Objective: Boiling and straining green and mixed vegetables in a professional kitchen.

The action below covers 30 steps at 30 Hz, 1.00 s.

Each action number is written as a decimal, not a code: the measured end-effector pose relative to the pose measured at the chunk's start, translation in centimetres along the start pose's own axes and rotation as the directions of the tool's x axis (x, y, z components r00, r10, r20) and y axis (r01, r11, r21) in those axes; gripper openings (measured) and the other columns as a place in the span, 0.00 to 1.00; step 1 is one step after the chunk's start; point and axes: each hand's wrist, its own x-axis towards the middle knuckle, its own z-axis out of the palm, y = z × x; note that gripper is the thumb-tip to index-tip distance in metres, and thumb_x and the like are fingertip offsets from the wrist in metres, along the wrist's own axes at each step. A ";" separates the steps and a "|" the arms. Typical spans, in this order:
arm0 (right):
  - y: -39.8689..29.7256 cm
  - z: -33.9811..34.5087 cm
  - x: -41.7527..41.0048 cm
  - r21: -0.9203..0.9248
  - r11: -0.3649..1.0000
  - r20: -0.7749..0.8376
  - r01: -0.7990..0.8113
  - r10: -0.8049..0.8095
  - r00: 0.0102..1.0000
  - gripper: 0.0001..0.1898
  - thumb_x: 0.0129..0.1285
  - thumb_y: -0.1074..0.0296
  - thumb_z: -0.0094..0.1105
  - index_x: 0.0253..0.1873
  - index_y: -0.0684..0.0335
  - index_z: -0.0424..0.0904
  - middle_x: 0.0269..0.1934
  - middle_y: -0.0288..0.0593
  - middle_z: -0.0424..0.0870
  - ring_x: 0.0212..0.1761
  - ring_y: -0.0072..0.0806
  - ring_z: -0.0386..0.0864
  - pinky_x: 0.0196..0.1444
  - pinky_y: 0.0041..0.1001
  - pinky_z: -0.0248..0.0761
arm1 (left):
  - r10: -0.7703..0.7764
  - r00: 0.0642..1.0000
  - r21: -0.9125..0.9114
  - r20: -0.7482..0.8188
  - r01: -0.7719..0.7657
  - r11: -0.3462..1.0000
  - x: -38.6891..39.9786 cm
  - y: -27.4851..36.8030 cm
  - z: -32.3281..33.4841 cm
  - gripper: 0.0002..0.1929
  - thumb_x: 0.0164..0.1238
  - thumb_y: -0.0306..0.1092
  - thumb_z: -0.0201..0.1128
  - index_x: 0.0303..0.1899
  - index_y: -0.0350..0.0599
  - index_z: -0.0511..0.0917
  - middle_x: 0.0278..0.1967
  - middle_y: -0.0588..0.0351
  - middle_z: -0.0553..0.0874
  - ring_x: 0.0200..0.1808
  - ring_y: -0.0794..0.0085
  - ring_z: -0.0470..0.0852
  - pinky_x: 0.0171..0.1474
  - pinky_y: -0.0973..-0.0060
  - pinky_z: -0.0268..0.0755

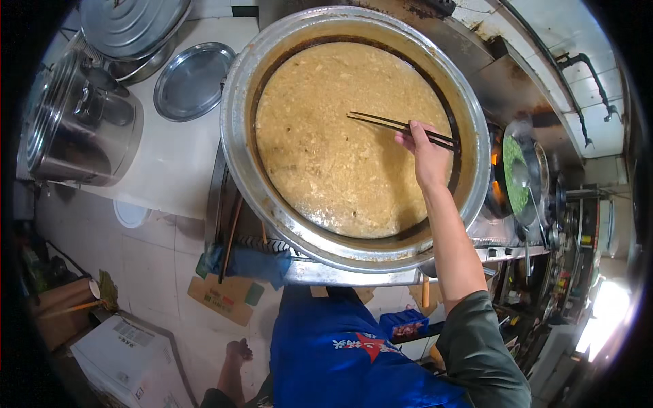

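Note:
My right hand grips a pair of long black chopsticks over a very large metal pot. Yellow-brown liquid with a foamy, bitty surface fills much of the pot. The chopstick tips point left above it; whether they touch it is hard to tell. Low beside my body hangs my left hand, away from the pot. Its fingers look curled, and I see nothing held in them. A blue apron covers my front.
Right of the pot, a wok holds green food and a ladle, with flames beside it. On the white counter at left are an oval metal tray and a lidded steel pot. A blue cloth hangs at the stove's front edge.

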 end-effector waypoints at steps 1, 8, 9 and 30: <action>0.0 -0.7 0.0 -0.019 1.000 -0.018 0.014 -0.014 1.000 0.14 0.73 0.69 0.59 0.51 0.78 0.77 0.41 0.52 0.85 0.38 0.35 0.87 0.42 0.29 0.85 | 0.014 0.992 0.091 -0.126 -0.002 0.996 -0.7 1.0 2.2 0.15 0.77 0.39 0.59 0.38 0.32 0.74 0.21 0.43 0.79 0.19 0.57 0.81 0.23 0.61 0.81; 0.6 0.0 0.4 -0.031 1.000 -0.030 0.001 -0.002 1.000 0.13 0.73 0.69 0.59 0.50 0.78 0.77 0.40 0.52 0.85 0.38 0.35 0.87 0.41 0.29 0.84 | 0.190 0.970 0.138 -0.154 -0.169 0.976 -2.8 3.5 6.9 0.17 0.74 0.40 0.60 0.43 0.29 0.74 0.24 0.43 0.82 0.20 0.59 0.82 0.25 0.64 0.83; 0.8 0.0 0.4 -0.030 1.000 -0.028 0.002 -0.002 1.000 0.13 0.73 0.69 0.59 0.50 0.78 0.77 0.40 0.52 0.85 0.38 0.35 0.87 0.41 0.29 0.84 | 0.191 0.969 0.136 -0.155 -0.170 0.976 -3.2 4.1 7.8 0.17 0.74 0.40 0.60 0.43 0.29 0.74 0.24 0.43 0.82 0.20 0.59 0.82 0.25 0.64 0.83; -1.7 -1.3 -0.1 -0.051 0.997 -0.071 0.060 -0.064 0.995 0.13 0.74 0.69 0.58 0.49 0.78 0.76 0.39 0.52 0.83 0.39 0.39 0.88 0.44 0.33 0.86 | 0.240 0.955 0.168 -0.173 -0.211 0.963 -3.4 6.1 9.9 0.14 0.75 0.40 0.60 0.44 0.34 0.75 0.25 0.48 0.83 0.22 0.63 0.83 0.27 0.63 0.84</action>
